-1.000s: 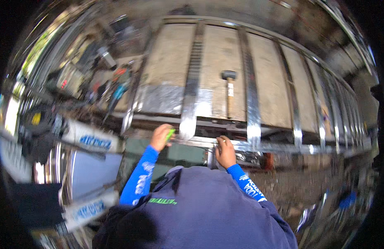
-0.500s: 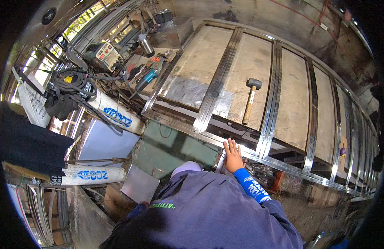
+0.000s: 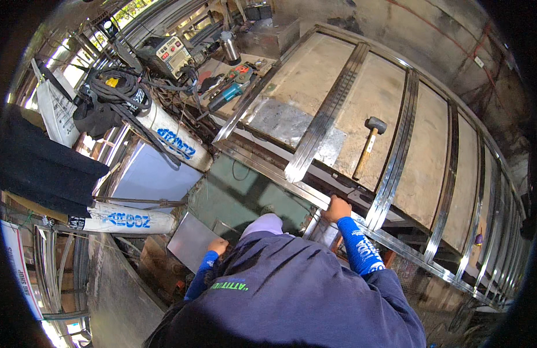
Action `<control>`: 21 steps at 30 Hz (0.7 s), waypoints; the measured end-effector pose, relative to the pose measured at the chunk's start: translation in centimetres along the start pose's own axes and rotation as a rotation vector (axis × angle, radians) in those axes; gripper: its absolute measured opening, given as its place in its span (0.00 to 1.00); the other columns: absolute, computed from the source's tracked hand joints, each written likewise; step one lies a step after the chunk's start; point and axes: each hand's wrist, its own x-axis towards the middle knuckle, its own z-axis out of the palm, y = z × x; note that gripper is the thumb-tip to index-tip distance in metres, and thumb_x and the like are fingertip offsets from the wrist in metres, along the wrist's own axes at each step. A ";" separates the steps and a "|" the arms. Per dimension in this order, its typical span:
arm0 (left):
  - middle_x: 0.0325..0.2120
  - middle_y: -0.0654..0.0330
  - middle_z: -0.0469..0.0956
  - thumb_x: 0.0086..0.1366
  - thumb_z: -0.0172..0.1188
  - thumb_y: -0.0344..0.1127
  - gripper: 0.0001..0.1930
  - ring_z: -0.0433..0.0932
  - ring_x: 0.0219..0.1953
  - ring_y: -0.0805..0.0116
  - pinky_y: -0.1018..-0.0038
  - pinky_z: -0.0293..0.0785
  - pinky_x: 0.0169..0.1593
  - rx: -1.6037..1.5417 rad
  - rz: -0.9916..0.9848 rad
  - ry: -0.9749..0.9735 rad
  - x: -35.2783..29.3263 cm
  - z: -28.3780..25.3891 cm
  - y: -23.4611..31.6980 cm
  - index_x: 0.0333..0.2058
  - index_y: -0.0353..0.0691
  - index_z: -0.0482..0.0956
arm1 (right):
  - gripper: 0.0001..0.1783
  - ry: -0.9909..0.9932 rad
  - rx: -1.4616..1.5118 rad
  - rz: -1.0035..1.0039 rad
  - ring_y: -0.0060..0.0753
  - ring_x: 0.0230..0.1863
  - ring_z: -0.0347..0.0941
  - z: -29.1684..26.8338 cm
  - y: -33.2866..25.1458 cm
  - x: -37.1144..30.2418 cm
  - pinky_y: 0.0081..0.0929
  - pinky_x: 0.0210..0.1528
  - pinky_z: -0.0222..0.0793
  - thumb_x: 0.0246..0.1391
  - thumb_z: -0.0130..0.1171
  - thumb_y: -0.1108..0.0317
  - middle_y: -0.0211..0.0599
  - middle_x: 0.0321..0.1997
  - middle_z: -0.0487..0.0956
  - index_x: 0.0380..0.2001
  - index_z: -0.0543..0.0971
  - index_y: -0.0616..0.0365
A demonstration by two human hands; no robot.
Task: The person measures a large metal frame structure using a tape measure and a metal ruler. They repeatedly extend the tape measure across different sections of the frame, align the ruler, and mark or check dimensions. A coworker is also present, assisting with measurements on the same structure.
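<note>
My right hand [image 3: 336, 209] is closed over the front rail of a shiny metal frame [image 3: 309, 194], fingers curled on the bar. Lower and to the left, my left hand [image 3: 218, 246] is closed at the right edge of a square silver metal sheet [image 3: 190, 240]. Whatever may be in its fingers is hidden. Paired metal crossbars [image 3: 323, 116] span the frame over tan boards. Between two of these crossbars lies a mallet [image 3: 370, 145] with a black head and wooden handle, apart from both hands.
White gas cylinders [image 3: 129, 221] lie at the left, with a coiled black cable [image 3: 115, 90] above. A welding machine [image 3: 168, 53], a steel tumbler [image 3: 229, 49] and a teal power tool [image 3: 225, 97] sit at the back left. A concrete wall [image 3: 430, 40] stands behind the frame.
My right hand, laid flat on the rail before, has curled around it. My left hand has come into view beside the metal sheet. The scene has shifted slightly right in view.
</note>
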 end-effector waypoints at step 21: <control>0.37 0.68 0.81 0.62 0.68 0.63 0.32 0.77 0.30 0.69 0.65 0.76 0.29 -0.656 -0.218 -0.061 35.6 -32.4 5.3 0.58 0.52 0.81 | 0.34 0.246 0.225 0.606 0.66 0.44 0.80 1.0 -0.8 3.2 0.56 0.49 0.73 0.68 0.42 0.35 0.61 0.40 0.83 0.43 0.82 0.56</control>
